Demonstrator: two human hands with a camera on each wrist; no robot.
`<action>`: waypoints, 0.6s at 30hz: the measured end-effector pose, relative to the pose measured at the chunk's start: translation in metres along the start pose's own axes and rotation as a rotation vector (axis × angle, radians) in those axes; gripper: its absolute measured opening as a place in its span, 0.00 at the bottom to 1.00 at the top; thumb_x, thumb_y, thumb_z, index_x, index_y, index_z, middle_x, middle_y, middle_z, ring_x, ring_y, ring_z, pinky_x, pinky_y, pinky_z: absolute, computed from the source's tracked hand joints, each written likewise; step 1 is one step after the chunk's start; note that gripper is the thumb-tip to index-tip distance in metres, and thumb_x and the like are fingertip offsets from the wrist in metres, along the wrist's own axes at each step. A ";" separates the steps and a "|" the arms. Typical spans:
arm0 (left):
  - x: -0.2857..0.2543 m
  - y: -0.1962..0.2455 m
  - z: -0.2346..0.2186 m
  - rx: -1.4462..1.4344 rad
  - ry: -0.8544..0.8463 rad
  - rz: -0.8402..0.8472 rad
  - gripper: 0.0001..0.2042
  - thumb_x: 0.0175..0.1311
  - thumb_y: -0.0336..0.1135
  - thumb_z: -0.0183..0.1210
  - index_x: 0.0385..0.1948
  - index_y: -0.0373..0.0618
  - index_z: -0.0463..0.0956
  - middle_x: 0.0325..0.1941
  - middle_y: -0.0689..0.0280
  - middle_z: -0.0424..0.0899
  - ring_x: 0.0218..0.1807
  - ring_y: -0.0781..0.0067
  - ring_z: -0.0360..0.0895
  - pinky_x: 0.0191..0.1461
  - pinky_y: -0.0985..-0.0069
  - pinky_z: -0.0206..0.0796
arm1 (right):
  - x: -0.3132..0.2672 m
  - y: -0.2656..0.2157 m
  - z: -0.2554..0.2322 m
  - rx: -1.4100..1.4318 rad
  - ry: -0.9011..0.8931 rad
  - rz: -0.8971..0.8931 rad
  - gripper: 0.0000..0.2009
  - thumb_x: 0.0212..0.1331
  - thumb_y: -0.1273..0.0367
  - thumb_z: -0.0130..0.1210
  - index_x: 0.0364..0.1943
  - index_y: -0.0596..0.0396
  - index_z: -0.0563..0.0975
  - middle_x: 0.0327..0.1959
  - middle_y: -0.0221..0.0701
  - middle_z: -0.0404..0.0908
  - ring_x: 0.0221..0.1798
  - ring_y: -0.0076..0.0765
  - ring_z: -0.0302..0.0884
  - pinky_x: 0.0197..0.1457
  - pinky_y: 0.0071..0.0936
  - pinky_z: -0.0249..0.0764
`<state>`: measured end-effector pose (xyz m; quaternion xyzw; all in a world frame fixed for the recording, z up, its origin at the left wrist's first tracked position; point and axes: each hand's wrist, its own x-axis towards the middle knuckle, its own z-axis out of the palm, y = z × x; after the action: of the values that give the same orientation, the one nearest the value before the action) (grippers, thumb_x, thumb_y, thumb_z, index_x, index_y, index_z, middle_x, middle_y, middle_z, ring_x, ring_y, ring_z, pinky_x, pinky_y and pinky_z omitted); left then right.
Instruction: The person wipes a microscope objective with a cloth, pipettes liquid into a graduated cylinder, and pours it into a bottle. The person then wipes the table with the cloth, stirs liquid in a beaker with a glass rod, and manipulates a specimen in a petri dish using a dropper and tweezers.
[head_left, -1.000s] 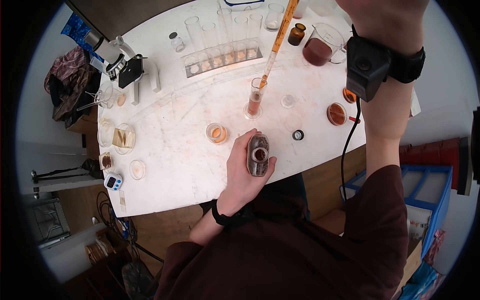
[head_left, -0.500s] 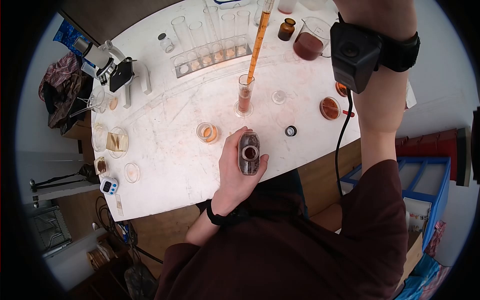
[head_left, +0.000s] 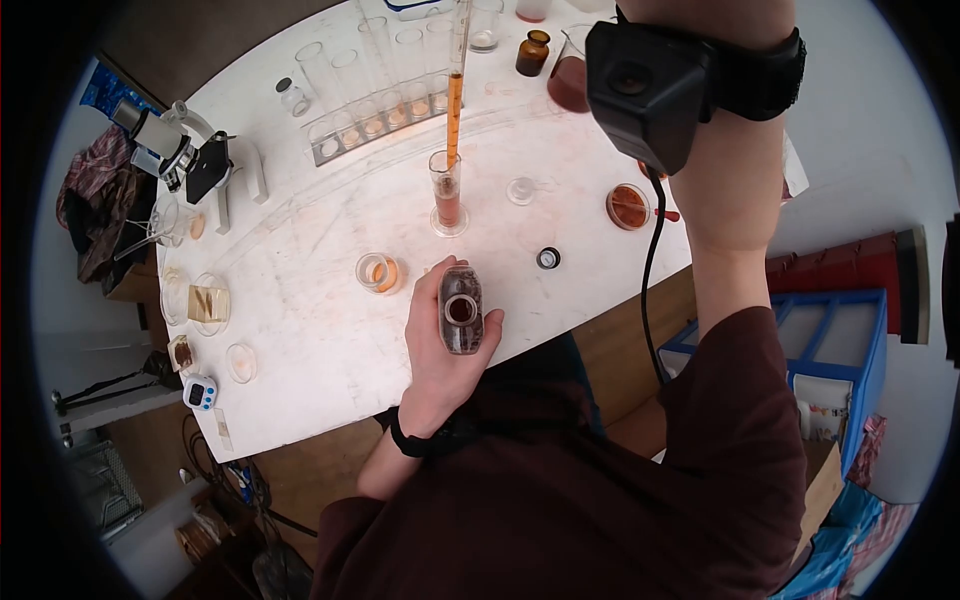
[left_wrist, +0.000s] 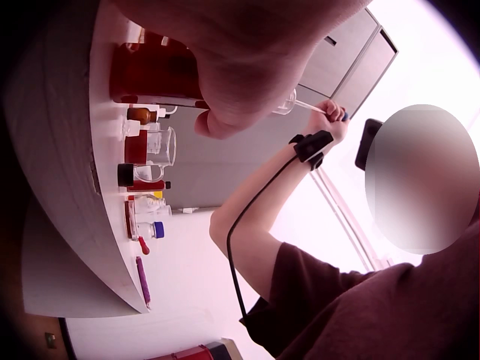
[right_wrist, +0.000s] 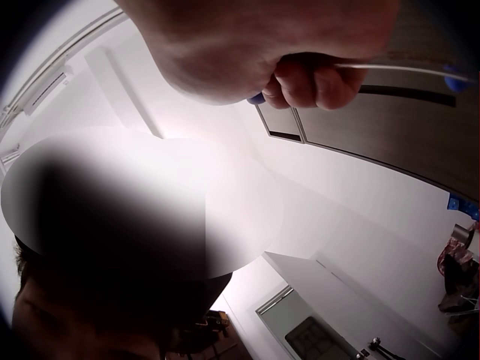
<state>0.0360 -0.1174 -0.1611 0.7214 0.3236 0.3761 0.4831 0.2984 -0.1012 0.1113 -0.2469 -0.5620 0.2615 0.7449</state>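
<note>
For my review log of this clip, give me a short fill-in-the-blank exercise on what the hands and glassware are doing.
1. The left hand grips an open glass bottle of dark brown liquid by the table's near ____.
2. The right hand holds a long glass pipette whose tip enters the narrow glass ____.
3. The bottle's small black cap lies on the white ____.

Missing words: edge; cylinder; table

Cylinder (head_left: 447,196) is standing mid-surface (head_left: 320,330), pipette (head_left: 455,90) hanging above it with its tip in the mouth. Bottle (head_left: 461,310) is sitting in front of the cylinder, near the front edge. Beaker (head_left: 379,272) is lying left of the bottle, cap (head_left: 547,258) right. Tube rack (head_left: 370,125) is standing behind; microscope (head_left: 185,155) far left.
</note>
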 end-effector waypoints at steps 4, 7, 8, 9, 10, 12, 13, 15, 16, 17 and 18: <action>0.000 0.001 0.000 -0.002 0.005 0.001 0.35 0.58 0.26 0.73 0.69 0.40 0.67 0.63 0.54 0.80 0.60 0.58 0.81 0.65 0.65 0.74 | -0.003 -0.003 0.000 0.003 -0.006 0.009 0.18 0.81 0.49 0.50 0.45 0.50 0.70 0.20 0.17 0.62 0.17 0.15 0.54 0.21 0.17 0.53; 0.000 0.000 0.000 -0.001 0.004 0.002 0.36 0.58 0.26 0.73 0.69 0.40 0.67 0.63 0.54 0.80 0.60 0.58 0.81 0.65 0.65 0.74 | -0.007 -0.005 0.000 0.007 -0.008 0.016 0.18 0.80 0.49 0.50 0.45 0.50 0.70 0.19 0.17 0.62 0.17 0.15 0.54 0.20 0.17 0.53; 0.000 0.000 0.000 0.003 0.004 0.001 0.36 0.58 0.26 0.73 0.69 0.40 0.67 0.63 0.54 0.80 0.60 0.58 0.81 0.65 0.65 0.74 | -0.008 -0.006 0.000 0.009 -0.009 0.018 0.18 0.80 0.49 0.50 0.45 0.50 0.70 0.19 0.17 0.62 0.17 0.15 0.54 0.20 0.17 0.53; 0.000 0.000 0.000 0.003 0.004 0.001 0.36 0.58 0.26 0.73 0.69 0.40 0.67 0.63 0.54 0.80 0.60 0.58 0.81 0.65 0.65 0.74 | -0.009 -0.006 0.001 0.011 -0.011 0.020 0.18 0.80 0.49 0.50 0.45 0.50 0.70 0.19 0.17 0.62 0.17 0.15 0.54 0.20 0.17 0.53; 0.000 -0.001 0.000 0.004 0.006 0.005 0.36 0.58 0.26 0.73 0.69 0.40 0.67 0.63 0.54 0.80 0.60 0.58 0.81 0.65 0.64 0.74 | -0.010 -0.006 0.001 0.014 -0.012 0.022 0.18 0.80 0.49 0.50 0.45 0.50 0.70 0.19 0.17 0.62 0.17 0.15 0.54 0.20 0.17 0.53; 0.000 -0.001 0.000 0.006 0.008 0.008 0.36 0.58 0.26 0.73 0.69 0.40 0.67 0.62 0.55 0.80 0.60 0.58 0.81 0.65 0.64 0.74 | -0.012 -0.007 0.001 0.019 -0.014 0.027 0.18 0.80 0.49 0.50 0.45 0.50 0.70 0.19 0.16 0.62 0.17 0.15 0.54 0.20 0.17 0.53; 0.000 -0.002 0.000 0.001 0.011 0.009 0.36 0.57 0.26 0.73 0.69 0.40 0.67 0.62 0.55 0.80 0.60 0.58 0.81 0.65 0.64 0.74 | -0.014 -0.007 0.001 0.020 -0.015 0.030 0.18 0.80 0.49 0.50 0.45 0.49 0.70 0.19 0.16 0.62 0.17 0.15 0.55 0.20 0.17 0.53; -0.001 -0.003 0.001 -0.007 0.012 0.008 0.36 0.57 0.26 0.73 0.69 0.40 0.67 0.63 0.55 0.80 0.60 0.58 0.81 0.65 0.65 0.74 | -0.016 -0.008 0.001 0.022 -0.018 0.036 0.18 0.80 0.49 0.50 0.45 0.49 0.70 0.19 0.16 0.62 0.17 0.15 0.55 0.20 0.17 0.53; -0.001 -0.003 0.001 -0.008 0.013 0.002 0.36 0.57 0.26 0.73 0.69 0.40 0.67 0.63 0.55 0.80 0.60 0.58 0.81 0.65 0.65 0.74 | -0.017 -0.009 0.001 0.023 -0.019 0.040 0.18 0.80 0.49 0.50 0.45 0.49 0.70 0.19 0.16 0.62 0.17 0.14 0.55 0.20 0.17 0.53; -0.001 -0.003 0.001 -0.010 0.013 -0.003 0.36 0.57 0.26 0.73 0.69 0.39 0.67 0.63 0.54 0.80 0.60 0.58 0.81 0.65 0.65 0.74 | -0.018 -0.010 0.001 0.024 -0.021 0.042 0.18 0.80 0.49 0.50 0.46 0.49 0.70 0.19 0.16 0.62 0.17 0.14 0.55 0.20 0.17 0.53; -0.001 -0.003 0.001 -0.012 0.012 -0.003 0.36 0.57 0.26 0.73 0.69 0.39 0.67 0.63 0.54 0.80 0.60 0.58 0.81 0.65 0.65 0.74 | -0.019 -0.010 0.001 0.025 -0.022 0.045 0.18 0.80 0.49 0.50 0.46 0.49 0.70 0.19 0.16 0.62 0.17 0.14 0.55 0.20 0.17 0.53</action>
<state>0.0364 -0.1177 -0.1642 0.7157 0.3257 0.3817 0.4859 0.2946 -0.1210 0.1050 -0.2472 -0.5613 0.2880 0.7355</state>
